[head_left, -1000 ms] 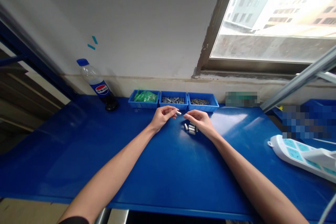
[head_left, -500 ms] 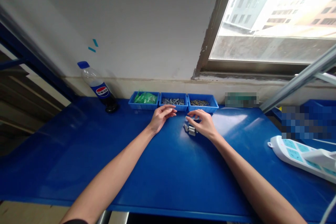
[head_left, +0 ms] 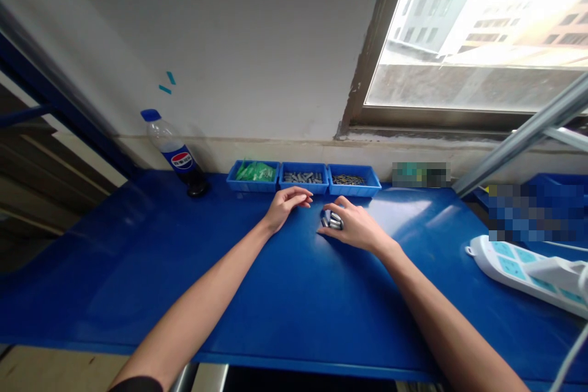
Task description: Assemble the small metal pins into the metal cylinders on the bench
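Observation:
Several small silvery metal cylinders (head_left: 335, 221) lie in a cluster on the blue table. My right hand (head_left: 351, 223) curves around them from the right, thumb and fingers apart, with the pieces between them. To their left, my left hand (head_left: 288, 205) hovers in front of the middle bin, its fingers curled and thumb close to them; whether something small is between the fingertips cannot be made out. Behind the hands stand three blue bins: the left one (head_left: 252, 187) with green pieces, the middle one (head_left: 303, 165) with grey cylinders, the right one (head_left: 353, 191) with thin brownish metal parts.
A cola bottle (head_left: 182, 159) stands at the back left by the wall. On the right lie a white power strip (head_left: 509, 263) and its cable. A metal bar (head_left: 519, 135) slants up at the right, near a blurred blue container.
My right hand has moved down and spread around the metal cylinders, which now sit closer together. My left hand has shifted slightly right, its fingers more curled.

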Demonstrator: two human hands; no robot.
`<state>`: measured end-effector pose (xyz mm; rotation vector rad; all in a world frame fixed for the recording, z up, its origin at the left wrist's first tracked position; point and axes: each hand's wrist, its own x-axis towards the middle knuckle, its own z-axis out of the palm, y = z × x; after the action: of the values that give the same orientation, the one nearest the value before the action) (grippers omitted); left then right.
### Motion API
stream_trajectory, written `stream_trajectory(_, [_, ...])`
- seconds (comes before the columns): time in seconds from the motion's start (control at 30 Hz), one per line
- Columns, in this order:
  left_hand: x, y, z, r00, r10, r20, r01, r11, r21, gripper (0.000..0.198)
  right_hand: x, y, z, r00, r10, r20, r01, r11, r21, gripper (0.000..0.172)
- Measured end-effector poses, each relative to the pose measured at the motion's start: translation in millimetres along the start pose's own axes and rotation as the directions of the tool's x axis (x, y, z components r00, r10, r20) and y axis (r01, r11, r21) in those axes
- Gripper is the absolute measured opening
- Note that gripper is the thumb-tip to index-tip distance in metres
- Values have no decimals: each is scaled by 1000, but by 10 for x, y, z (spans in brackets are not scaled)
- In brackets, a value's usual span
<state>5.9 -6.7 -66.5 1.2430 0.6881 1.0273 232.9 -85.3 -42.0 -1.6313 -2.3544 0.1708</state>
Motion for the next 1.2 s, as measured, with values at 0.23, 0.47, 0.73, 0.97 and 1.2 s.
stream_trajectory(0.23, [-31,16,38,994,33,108,-54,977,204,24,33,-30,74,999,4,-54,-5,1000,-22,25])
stream_trajectory(0.47, [-24,5,33,992,45,118,-70,973,218,24,32,-79,84,997,-16,-73,12,999,-52,22])
stream_trajectory(0.73, [-17,-2,40,992,49,114,-75,969,235,24,50,-129,101,997,3,-71,-10,994,-106,24])
stream_trajectory(0.97, [-21,0,47,992,44,118,-70,972,224,24,71,-144,166,989,3,-149,-8,999,-34,19])
stream_trajectory(1.2, [-14,-15,36,989,60,133,-91,967,237,26,135,-126,180,919,103,-381,49,928,368,21])
